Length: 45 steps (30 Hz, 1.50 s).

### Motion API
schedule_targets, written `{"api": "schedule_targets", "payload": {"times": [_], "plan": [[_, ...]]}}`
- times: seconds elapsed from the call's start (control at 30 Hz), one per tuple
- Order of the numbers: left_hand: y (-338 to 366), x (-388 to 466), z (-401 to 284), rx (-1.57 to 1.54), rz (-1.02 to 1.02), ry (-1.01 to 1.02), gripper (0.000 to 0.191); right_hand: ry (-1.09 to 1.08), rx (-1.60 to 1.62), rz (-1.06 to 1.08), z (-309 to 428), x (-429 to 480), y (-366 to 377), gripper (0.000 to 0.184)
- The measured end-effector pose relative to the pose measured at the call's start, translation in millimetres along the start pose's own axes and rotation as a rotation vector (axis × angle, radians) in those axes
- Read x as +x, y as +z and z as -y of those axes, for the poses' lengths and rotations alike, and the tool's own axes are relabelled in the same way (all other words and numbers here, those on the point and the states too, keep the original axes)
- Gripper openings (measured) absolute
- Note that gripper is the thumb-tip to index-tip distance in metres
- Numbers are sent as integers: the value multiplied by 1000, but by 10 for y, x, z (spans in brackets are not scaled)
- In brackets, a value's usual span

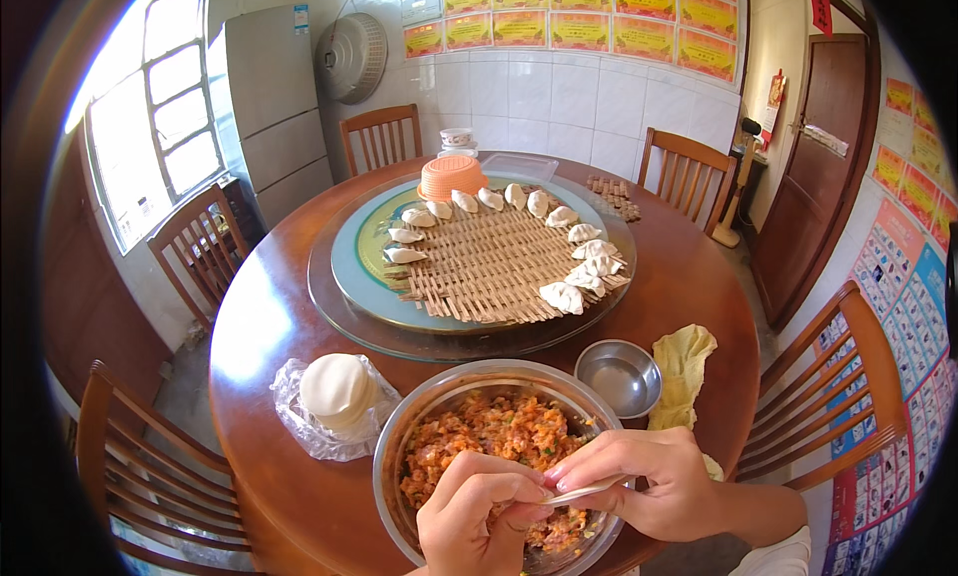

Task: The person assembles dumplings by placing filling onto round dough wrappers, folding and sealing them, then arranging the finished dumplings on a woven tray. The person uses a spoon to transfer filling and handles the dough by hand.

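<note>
Over a steel bowl [383, 456] of minced filling [494, 434], both my hands pinch the edge of one folded dumpling wrapper [587, 491]. My left hand [479, 512] grips its left end between thumb and fingers. On the other end are the fingers and thumb of my right hand [644, 479]. Whatever lies inside the fold is hidden by my fingers. To the left of the bowl, a stack of round wrappers [338, 389] rests on a clear plastic bag [299, 426]. Behind the bowl, a woven bamboo tray [486, 261] carries several pleated dumplings [561, 297] around its rim.
The tray sits on a glass turntable [359, 306] on the round wooden table [262, 396]. A small steel bowl [618, 377] and a yellow cloth [681, 370] lie on the right. An orange plastic basket [451, 177] stands upside down behind. Wooden chairs [831, 389] surround the table.
</note>
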<state>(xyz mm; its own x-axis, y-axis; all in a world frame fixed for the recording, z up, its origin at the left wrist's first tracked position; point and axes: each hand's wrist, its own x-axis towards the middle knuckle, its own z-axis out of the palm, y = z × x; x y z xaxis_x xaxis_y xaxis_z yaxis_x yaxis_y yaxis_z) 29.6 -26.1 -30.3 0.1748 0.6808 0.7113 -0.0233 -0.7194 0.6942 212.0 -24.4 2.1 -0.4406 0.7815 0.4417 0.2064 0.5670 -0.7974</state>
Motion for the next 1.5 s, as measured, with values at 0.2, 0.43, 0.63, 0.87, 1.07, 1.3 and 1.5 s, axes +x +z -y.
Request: {"api": "schedule_targets", "payload": {"times": [0.2, 0.43, 0.63, 0.87, 1.07, 1.3, 1.5], "plan": [[11, 17, -64, 20, -35, -6, 16, 8, 19, -15, 11, -3, -10, 16], [-14, 32, -124, 113, -105, 3, 12, 124, 251, -30, -25, -40, -12, 23], [5, 50, -115, 97, -136, 7, 15, 133, 342, -85, -42, -77, -5, 14], [49, 6, -46, -14, -133, -65, 13, -149, 20, -63, -58, -40, -37, 11], [67, 3, -48, 77, -139, -53, 18, -207, -173, -68, -15, -35, 30, 14], [61, 50, -122, 190, -83, 112, 21, -123, -162, -132, -7, -26, 58, 14], [75, 38, -127, 142, -61, 75, 24, -111, -155, -137, -11, -56, 57, 15]]}}
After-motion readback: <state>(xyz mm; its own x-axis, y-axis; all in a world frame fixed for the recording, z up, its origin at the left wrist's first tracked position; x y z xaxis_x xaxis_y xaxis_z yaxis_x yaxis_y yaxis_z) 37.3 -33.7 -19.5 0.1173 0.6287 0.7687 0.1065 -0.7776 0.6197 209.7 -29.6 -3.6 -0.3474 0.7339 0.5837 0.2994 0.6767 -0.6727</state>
